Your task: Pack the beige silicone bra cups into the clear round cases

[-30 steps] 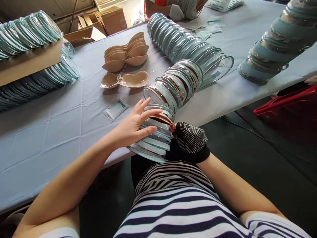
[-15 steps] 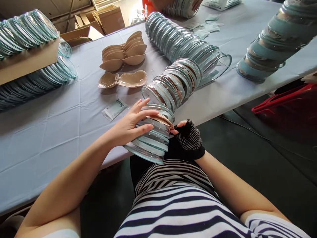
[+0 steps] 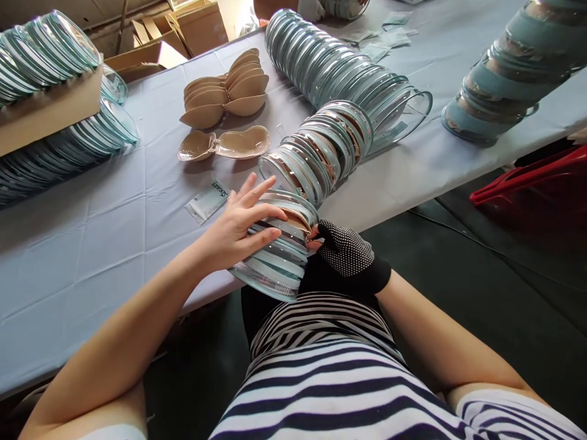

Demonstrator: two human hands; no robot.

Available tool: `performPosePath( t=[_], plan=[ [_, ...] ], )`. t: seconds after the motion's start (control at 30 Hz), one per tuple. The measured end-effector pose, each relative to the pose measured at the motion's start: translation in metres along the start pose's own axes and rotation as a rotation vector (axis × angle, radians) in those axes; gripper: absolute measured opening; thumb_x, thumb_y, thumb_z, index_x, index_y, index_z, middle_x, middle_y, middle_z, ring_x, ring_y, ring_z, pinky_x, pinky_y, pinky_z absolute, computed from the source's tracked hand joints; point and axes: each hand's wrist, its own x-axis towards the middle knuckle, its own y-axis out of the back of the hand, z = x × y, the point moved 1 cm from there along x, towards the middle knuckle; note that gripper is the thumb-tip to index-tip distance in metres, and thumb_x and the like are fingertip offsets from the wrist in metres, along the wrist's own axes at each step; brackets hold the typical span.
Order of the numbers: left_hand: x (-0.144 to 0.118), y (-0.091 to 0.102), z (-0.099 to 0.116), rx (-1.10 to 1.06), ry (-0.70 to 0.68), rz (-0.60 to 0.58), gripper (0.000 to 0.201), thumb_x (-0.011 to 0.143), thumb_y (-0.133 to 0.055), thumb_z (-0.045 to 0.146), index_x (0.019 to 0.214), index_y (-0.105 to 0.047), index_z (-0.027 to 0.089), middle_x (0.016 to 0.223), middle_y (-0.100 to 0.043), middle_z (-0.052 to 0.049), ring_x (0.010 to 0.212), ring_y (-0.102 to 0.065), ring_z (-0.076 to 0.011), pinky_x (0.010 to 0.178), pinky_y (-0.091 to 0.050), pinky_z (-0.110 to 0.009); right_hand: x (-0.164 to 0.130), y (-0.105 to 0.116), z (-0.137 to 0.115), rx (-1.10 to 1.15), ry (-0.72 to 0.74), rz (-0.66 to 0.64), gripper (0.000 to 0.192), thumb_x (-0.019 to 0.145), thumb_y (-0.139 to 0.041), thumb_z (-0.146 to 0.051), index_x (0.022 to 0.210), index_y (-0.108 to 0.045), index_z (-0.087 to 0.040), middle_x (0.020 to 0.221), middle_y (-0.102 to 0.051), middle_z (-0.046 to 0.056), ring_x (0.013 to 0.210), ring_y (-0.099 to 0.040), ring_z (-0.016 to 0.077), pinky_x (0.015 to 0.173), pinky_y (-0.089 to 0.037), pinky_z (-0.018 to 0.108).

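My left hand (image 3: 243, 229), bare, lies with spread fingers over the near stack of clear plastic cases (image 3: 279, 266), touching its upper side. This stack leans at the table's front edge, by my lap. My right hand (image 3: 346, 247) wears a black fingerless glove with white dots. Its bare fingertips pinch the right end of a beige adhesive bra (image 3: 296, 218), which sits between the cases; most of the bra is hidden. Just beyond, a row of filled cases (image 3: 316, 150) lies on its side. A small printed packet (image 3: 207, 201) is left of my left hand.
Beige bras (image 3: 224, 88) are piled on the white-covered table (image 3: 114, 244), with a single bra (image 3: 224, 143) before them. A long row of nested cases (image 3: 330, 67) lies behind. More cases (image 3: 499, 79) stand right; others (image 3: 50, 55) lie left. A red object (image 3: 527, 177) is below the right edge.
The beige bra sits deeper between the cases, with less of it sticking out on the right. My right fingertips have moved slightly left with it. My left hand stays on the stack.
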Motion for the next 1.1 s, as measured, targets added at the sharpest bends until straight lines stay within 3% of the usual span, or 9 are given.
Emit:
performPosePath(
  t=[0.1, 0.2, 0.43, 0.5, 0.63, 0.77, 0.93, 1.0, 1.1],
  plan=[
    [0.002, 0.0, 0.008, 0.12, -0.148, 0.015, 0.019, 0.097, -0.052, 0.033, 0.104, -0.068, 0.026, 0.159, -0.037, -0.002, 0.154, -0.016, -0.0301, 0.123, -0.004, -0.063, -0.001, 0.005, 0.003, -0.012, 0.07, -0.061, 0.017, 0.095, -0.054, -0.032, 0.098, -0.064, -0.019, 0.086, -0.074, 0.002, 0.074, -0.068, 0.0139, 0.068, -0.049, 0.023],
    [0.007, 0.001, 0.015, 0.108, -0.234, -0.121, 0.024, 0.099, -0.046, 0.027, 0.113, -0.066, 0.027, 0.149, -0.051, -0.003, 0.148, -0.033, -0.0252, 0.124, -0.015, -0.056, -0.002, 0.001, 0.002, -0.023, 0.123, -0.035, 0.017, 0.095, -0.054, -0.033, 0.096, -0.064, -0.02, 0.083, -0.073, 0.001, 0.072, -0.067, 0.0138, 0.067, -0.048, 0.023],
    [0.015, 0.006, 0.014, 0.126, -0.226, -0.2, 0.024, 0.096, -0.051, 0.029, 0.111, -0.069, 0.03, 0.153, -0.044, -0.003, 0.15, -0.027, -0.0282, 0.122, -0.012, -0.061, 0.009, -0.013, -0.008, -0.262, -0.034, -0.034, 0.021, 0.094, -0.056, -0.03, 0.11, -0.063, -0.019, 0.093, -0.074, 0.007, 0.072, -0.068, 0.0181, 0.063, -0.047, 0.026],
    [0.017, 0.007, 0.012, 0.102, -0.213, -0.192, 0.02, 0.095, -0.053, 0.031, 0.105, -0.07, 0.028, 0.15, -0.046, -0.004, 0.148, -0.03, -0.0288, 0.122, -0.015, -0.06, 0.012, -0.008, -0.009, -0.136, -0.008, -0.084, 0.015, 0.093, -0.054, -0.027, 0.102, -0.063, -0.019, 0.09, -0.073, 0.006, 0.074, -0.067, 0.0169, 0.067, -0.049, 0.026],
    [0.021, 0.01, 0.014, 0.098, -0.225, -0.171, 0.019, 0.094, -0.056, 0.036, 0.095, -0.07, 0.023, 0.144, -0.051, -0.007, 0.141, -0.039, -0.0287, 0.12, -0.022, -0.056, 0.012, 0.005, -0.009, 0.373, 0.088, -0.207, 0.015, 0.093, -0.053, -0.032, 0.09, -0.059, -0.018, 0.083, -0.067, 0.001, 0.076, -0.063, 0.0128, 0.074, -0.053, 0.025],
    [0.023, 0.007, 0.018, 0.125, -0.228, -0.165, 0.023, 0.094, -0.055, 0.039, 0.091, -0.07, 0.022, 0.142, -0.052, -0.008, 0.138, -0.043, -0.028, 0.119, -0.025, -0.054, 0.009, 0.005, -0.012, 0.42, 0.078, -0.05, 0.018, 0.093, -0.054, -0.035, 0.088, -0.06, -0.018, 0.077, -0.065, -0.001, 0.07, -0.06, 0.0115, 0.068, -0.05, 0.023],
    [0.017, 0.002, 0.011, 0.113, -0.252, -0.039, 0.016, 0.093, -0.058, 0.037, 0.097, -0.069, 0.025, 0.135, -0.061, -0.004, 0.136, -0.047, -0.0275, 0.121, -0.019, -0.054, 0.007, 0.001, -0.013, -0.014, 0.1, 0.243, 0.018, 0.095, -0.052, -0.036, 0.098, -0.063, -0.021, 0.085, -0.072, 0.001, 0.074, -0.066, 0.0135, 0.069, -0.048, 0.024],
    [0.015, 0.002, 0.01, 0.111, -0.294, -0.033, 0.018, 0.093, -0.059, 0.037, 0.106, -0.067, 0.027, 0.133, -0.064, -0.003, 0.134, -0.049, -0.0263, 0.122, -0.018, -0.052, 0.009, 0.002, -0.012, -0.166, 0.036, 0.297, 0.028, 0.092, -0.056, -0.046, 0.1, -0.063, -0.02, 0.084, -0.072, 0.003, 0.07, -0.067, 0.016, 0.063, -0.047, 0.026],
    [0.018, 0.002, 0.011, 0.13, -0.264, -0.058, 0.039, 0.092, -0.058, 0.04, 0.129, -0.057, 0.027, 0.138, -0.061, -0.007, 0.133, -0.049, -0.0265, 0.115, -0.03, -0.047, 0.015, 0.007, -0.013, -0.304, 0.032, 0.311, 0.038, 0.091, -0.055, -0.053, 0.106, -0.063, -0.019, 0.087, -0.073, 0.005, 0.072, -0.067, 0.0185, 0.063, -0.047, 0.027]
  ],
)
